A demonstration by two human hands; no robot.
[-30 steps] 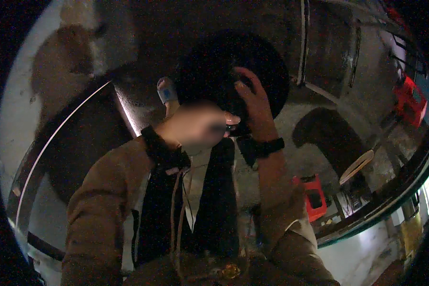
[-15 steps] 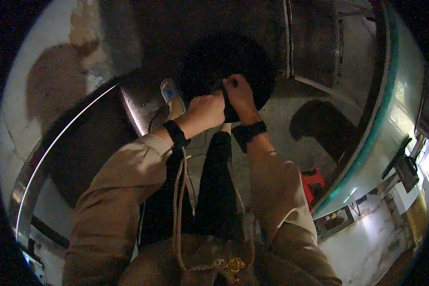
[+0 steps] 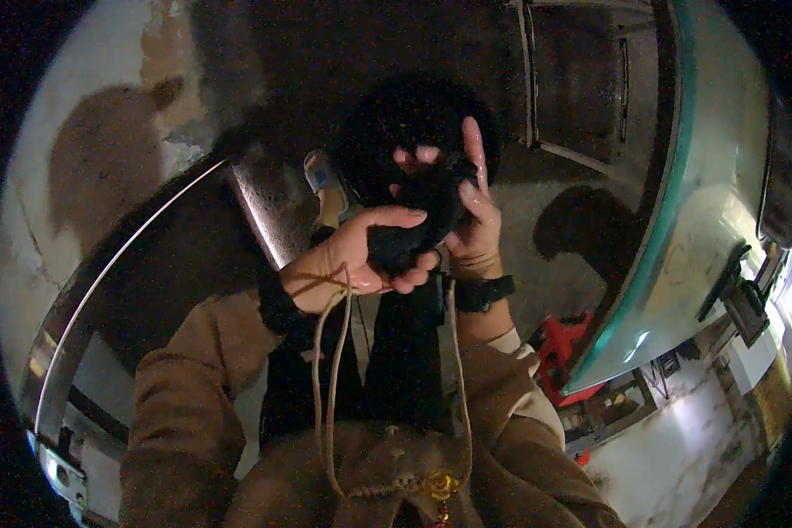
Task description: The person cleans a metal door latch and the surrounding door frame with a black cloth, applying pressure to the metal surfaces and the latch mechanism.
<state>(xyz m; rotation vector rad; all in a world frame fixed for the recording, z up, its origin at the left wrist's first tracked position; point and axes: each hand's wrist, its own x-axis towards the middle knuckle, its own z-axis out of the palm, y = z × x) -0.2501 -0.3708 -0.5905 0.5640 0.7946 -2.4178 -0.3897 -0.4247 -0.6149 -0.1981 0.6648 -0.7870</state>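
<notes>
The dark cloth (image 3: 403, 245) is in front of the person's middle, at the near side of the round black tub (image 3: 387, 110). It looks soft, but the dark hides its shape.

The left hand (image 3: 348, 257) has its thumb on top and its fingers curled below, so it holds the cloth. The right hand (image 3: 477, 231) is up against the cloth, with one finger sticking straight out. I cannot tell how tight it grips. Some fingertips (image 3: 426, 154) peek out past the cloth, and I cannot tell which hand they are on.

The skin looks shiny, maybe wet, so the cloth could slip and drop. The long cords (image 3: 330, 396) hang close to the left hand and could get caught or wet. In such poor light, a bad hold would be easy to miss.

Below is a gray floor (image 3: 517, 273), with a slipper (image 3: 317, 172) beside the tub. On the right are a green-edged table (image 3: 695, 229) and a red stool (image 3: 559, 348). A stained wall (image 3: 106, 57) is on the left.
</notes>
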